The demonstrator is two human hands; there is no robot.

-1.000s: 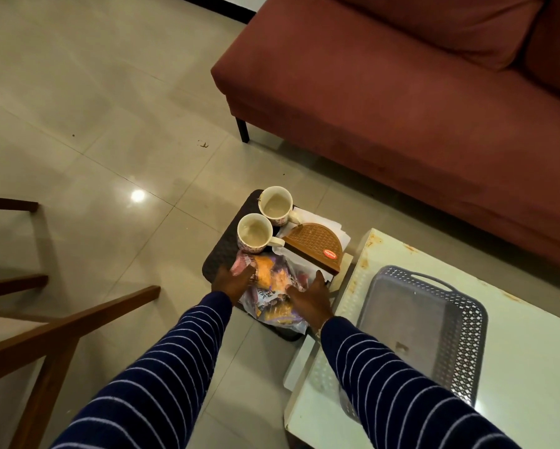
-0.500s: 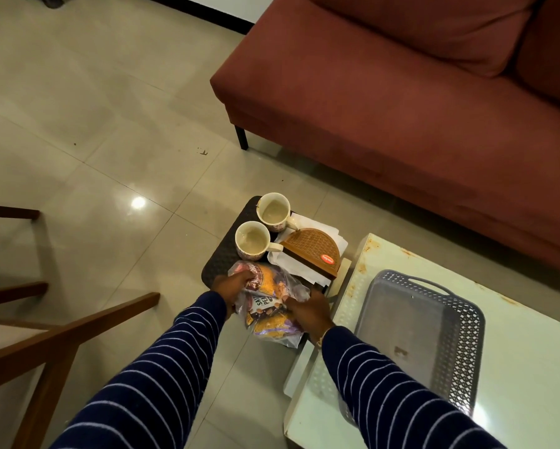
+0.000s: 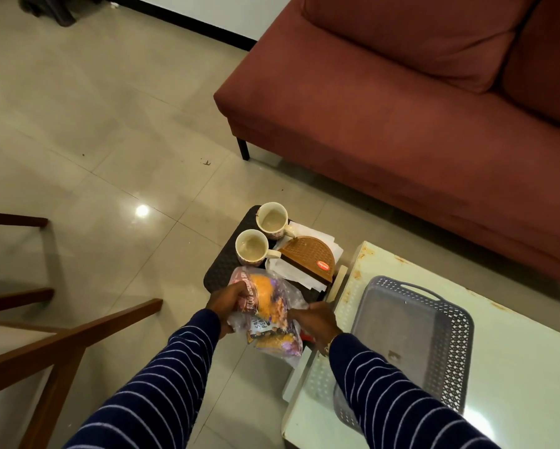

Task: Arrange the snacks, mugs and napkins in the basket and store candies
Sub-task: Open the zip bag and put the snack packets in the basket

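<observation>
Lifted now, clear of the dark tray [image 3: 222, 268] and drawn nearer than a moment back: snack packets [image 3: 267, 314] (three at least, exact count unclear), clamped between left hand [image 3: 228, 306] and right hand [image 3: 315, 322], each grip closed on the bundle. Held from both sides, likely to stop slippery bags sliding. Two mugs [image 3: 252, 247], one napkin holder [image 3: 309, 259], one empty basket [image 3: 447, 345] waiting on the table [image 3: 515, 400].

The snack packets [image 3: 267, 314] show partial upside-down lettering, "ALOO" and "SAL… PE…"; the napkin holder's [image 3: 307, 259] red label is unreadable.
</observation>
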